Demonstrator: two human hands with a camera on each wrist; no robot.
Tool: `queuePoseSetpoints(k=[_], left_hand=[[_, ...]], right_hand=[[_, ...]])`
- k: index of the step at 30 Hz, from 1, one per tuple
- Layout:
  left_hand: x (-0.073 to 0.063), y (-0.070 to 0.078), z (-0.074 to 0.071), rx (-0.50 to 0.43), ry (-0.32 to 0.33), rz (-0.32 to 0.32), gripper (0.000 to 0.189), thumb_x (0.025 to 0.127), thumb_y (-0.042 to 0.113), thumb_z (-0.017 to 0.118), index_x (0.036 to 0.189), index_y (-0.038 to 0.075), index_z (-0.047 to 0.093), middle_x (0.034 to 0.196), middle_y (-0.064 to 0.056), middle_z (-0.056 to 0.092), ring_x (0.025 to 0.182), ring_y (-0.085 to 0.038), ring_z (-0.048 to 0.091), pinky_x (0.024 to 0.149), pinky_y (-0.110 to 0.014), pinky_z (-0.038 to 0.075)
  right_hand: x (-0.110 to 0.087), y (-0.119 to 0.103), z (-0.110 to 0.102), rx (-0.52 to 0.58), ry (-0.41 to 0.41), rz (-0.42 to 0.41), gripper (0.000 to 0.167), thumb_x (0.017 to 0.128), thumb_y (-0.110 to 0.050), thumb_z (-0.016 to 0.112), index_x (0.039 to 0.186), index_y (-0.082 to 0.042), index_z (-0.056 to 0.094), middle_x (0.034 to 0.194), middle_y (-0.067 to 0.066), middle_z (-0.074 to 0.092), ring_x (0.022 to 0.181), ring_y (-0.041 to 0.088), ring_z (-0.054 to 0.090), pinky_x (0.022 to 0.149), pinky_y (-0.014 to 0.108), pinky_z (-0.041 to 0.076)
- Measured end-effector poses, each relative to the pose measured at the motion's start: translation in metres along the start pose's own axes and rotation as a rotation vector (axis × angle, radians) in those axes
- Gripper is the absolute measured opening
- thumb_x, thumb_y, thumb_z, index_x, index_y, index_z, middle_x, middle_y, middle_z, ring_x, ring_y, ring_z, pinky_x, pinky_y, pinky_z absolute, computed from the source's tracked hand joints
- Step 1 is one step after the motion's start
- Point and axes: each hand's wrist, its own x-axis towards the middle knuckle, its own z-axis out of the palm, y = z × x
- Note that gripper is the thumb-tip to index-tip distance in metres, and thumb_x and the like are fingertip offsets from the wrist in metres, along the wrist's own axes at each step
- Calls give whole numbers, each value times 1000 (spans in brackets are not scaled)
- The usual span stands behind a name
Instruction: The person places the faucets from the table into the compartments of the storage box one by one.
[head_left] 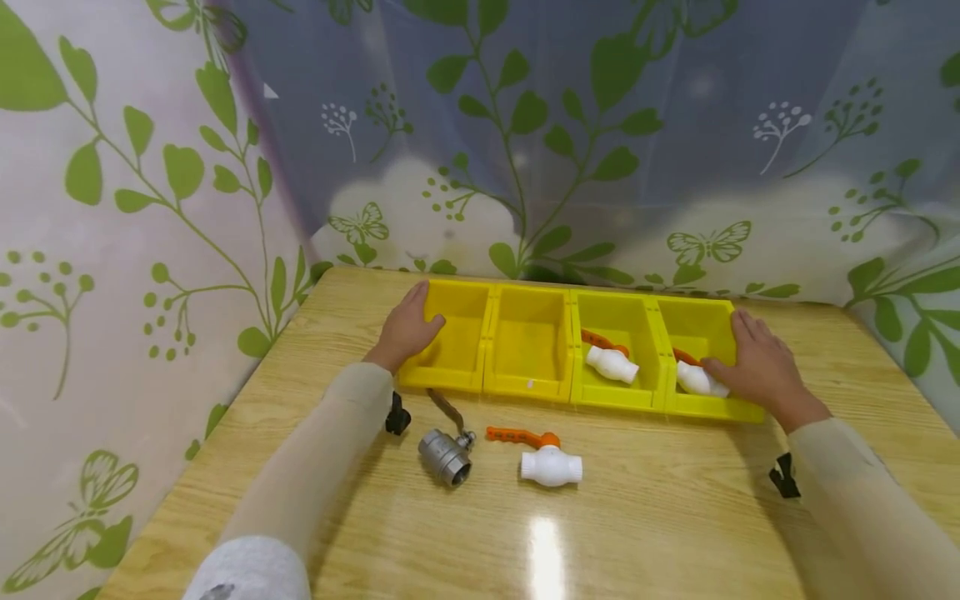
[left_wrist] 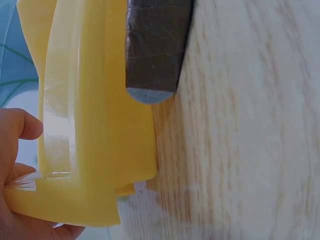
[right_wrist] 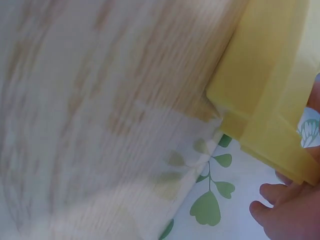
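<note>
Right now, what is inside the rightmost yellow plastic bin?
A white plastic valve with an orange handle shows in the bin; the right hand covers part of it, so anything beneath that hand cannot be seen.

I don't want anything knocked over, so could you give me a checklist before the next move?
1. Left hand on the yellow bin row: ok, grips its left end.
2. Right hand on the row: ok, grips its right end.
3. Bins lined up: ok, four side by side; whether they are locked together, cannot tell.
4. Tabletop in front clear: not ok, a metal ball valve and an orange-handled white ball valve lie there.
5. Metal valve's lever clear of the bins: cannot tell, its tip is very close.
6. Hand free for picking up: not ok, both are on the bins.
</note>
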Motion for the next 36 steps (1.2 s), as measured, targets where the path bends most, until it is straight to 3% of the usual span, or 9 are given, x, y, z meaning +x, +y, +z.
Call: queuePoseSetpoints(k=[9, 17, 24, 36], left_hand=[[0, 0, 1, 4, 14, 2, 71, 99, 28, 47, 156, 3, 13, 161, -13, 14, 146, -33, 18, 117, -47, 18], [-2, 0, -1, 25, 11, -8, 70, 100, 32, 45, 156, 4, 14, 161, -13, 15, 144, -40, 20, 114, -54, 21], [-5, 1, -4, 79, 41, -39, 66, 100, 37, 45, 156, 11, 22, 160, -11, 20, 139, -43, 26, 102, -67, 26], [-17, 6, -4, 26, 78, -43, 61, 99, 38, 46, 154, 17, 29, 160, -14, 14, 139, -43, 23, 100, -67, 22]], right_hand=[[1, 4, 3, 31, 22, 15, 90, 100, -52, 37, 150, 12, -5, 155, 34, -3, 139, 55, -1, 105, 71, 5], [-1, 1, 7, 40, 33, 26, 88, 101, -52, 35, 151, 10, -2, 156, 32, -2, 138, 58, 0, 104, 72, 5], [-1, -1, 6, 41, 29, 29, 88, 101, -52, 37, 151, 9, -2, 157, 30, -2, 138, 58, 1, 103, 73, 4], [-1, -3, 4, 36, 48, 49, 87, 101, -50, 37, 151, 9, 0, 157, 30, 0, 138, 57, 4, 104, 72, 4]])
